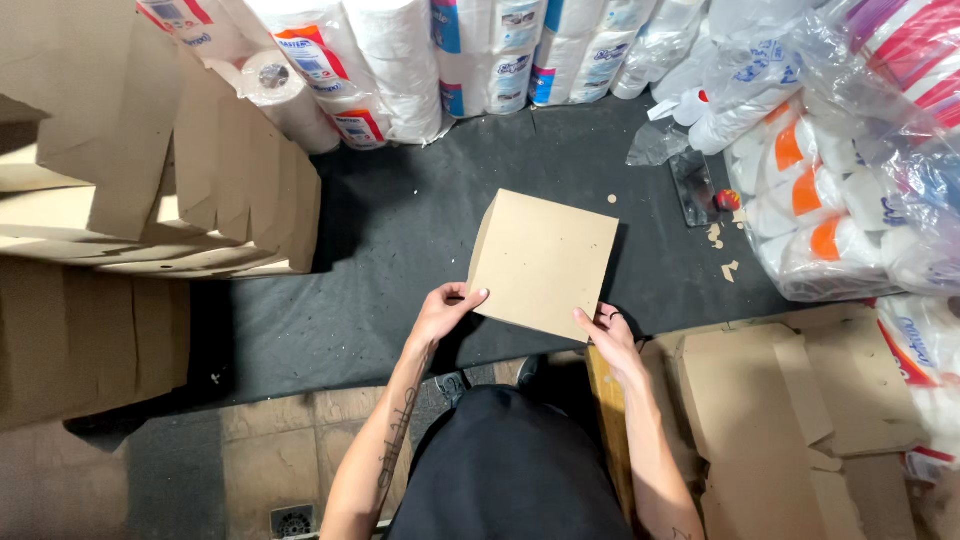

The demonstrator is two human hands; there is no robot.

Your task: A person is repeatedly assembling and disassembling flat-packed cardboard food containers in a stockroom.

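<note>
Flat brown cardboard box blank [543, 262], held above the dark floor mat [400, 250], left hand [440, 312] and right hand [606, 335] each pinching a near corner; risk: light corner grips could let it slip or buckle.

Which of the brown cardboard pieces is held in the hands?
The flat square cardboard piece in the middle, gripped at its near edge by the left hand and right hand; the cardboard stacks at left and right lie untouched.
</note>
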